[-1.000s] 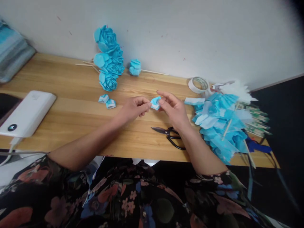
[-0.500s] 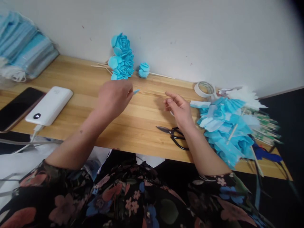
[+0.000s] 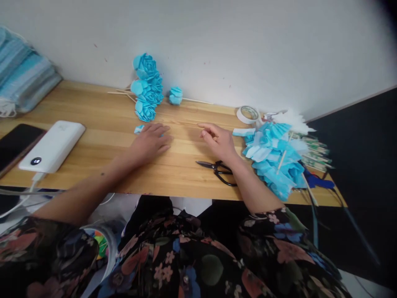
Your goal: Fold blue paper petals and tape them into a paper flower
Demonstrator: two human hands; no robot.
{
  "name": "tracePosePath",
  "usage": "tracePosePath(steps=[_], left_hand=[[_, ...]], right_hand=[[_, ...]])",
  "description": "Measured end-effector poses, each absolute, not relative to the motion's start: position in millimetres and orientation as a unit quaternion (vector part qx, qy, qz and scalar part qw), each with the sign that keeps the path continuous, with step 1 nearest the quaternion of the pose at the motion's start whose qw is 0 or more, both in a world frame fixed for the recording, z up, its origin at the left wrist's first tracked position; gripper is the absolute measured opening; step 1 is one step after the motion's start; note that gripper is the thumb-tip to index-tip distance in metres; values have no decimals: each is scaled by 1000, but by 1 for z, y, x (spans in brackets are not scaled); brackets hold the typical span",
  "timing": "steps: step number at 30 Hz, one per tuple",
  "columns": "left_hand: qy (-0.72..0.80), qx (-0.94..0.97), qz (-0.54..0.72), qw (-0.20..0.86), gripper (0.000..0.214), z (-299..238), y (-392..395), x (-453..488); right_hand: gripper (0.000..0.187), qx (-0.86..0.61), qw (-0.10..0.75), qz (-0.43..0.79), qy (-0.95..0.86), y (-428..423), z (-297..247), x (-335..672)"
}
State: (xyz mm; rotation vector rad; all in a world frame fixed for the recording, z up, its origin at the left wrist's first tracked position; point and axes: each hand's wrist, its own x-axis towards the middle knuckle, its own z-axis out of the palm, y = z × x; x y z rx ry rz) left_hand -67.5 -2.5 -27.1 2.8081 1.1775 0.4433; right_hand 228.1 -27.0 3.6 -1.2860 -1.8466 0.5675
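Observation:
My left hand [image 3: 151,141] lies palm down over the table with its fingers stretched and slightly apart. A small piece of blue and white material [image 3: 139,129] shows beside its knuckles, partly covered by the hand. My right hand [image 3: 219,142] hovers to the right, index finger extended and the others loosely curled, with nothing visible in it. Black-handled scissors [image 3: 217,167] lie just below that wrist, their handles partly behind the forearm. Beyond my left hand stand blue crepe-like flowers [image 3: 148,89] in a cluster. One smaller blue flower [image 3: 175,95] on a stick lies to their right.
A tape roll [image 3: 248,114] sits near the wall. Crumpled blue sheets [image 3: 274,155] pile up at the right, with a blue-handled tool [image 3: 318,181] beside them. At the left are a white power bank [image 3: 54,145], a phone [image 3: 18,147] and stacked face masks [image 3: 27,76].
My left hand has come down and opened out flat, where before its fingers were pinched around a thin blue piece. My right hand keeps much the same pose. The camera view has shifted.

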Motion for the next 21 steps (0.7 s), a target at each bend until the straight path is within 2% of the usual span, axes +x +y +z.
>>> tracePosePath(steps=[5, 9, 11, 13, 15, 17, 18, 21], left_hand=[[396, 905, 153, 23, 46, -31, 1, -79], [428, 891, 147, 31, 46, -30, -3, -97], [440, 884, 152, 42, 46, -29, -7, -101], [441, 881, 166, 47, 47, -29, -9, -102], [430, 881, 187, 55, 48, -28, -11, -99], [414, 882, 212, 76, 47, -24, -14, -93], [406, 881, 225, 90, 45, -20, -15, -90], [390, 873, 260, 136, 39, -4, -22, -74]], right_hand=[[37, -521, 264, 81, -808, -24, 42, 267], [44, -600, 51, -84, -794, -21, 49, 316], [40, -621, -44, -142, -770, -21, 41, 333], [28, -632, -82, -155, -755, -19, 31, 344], [17, -651, -20, -116, -750, -15, 26, 350], [8, -694, 132, -12, -708, -9, 30, 354], [17, -718, 222, 52, -657, -5, 34, 356], [31, -749, 330, 123, -561, 6, 51, 363]])
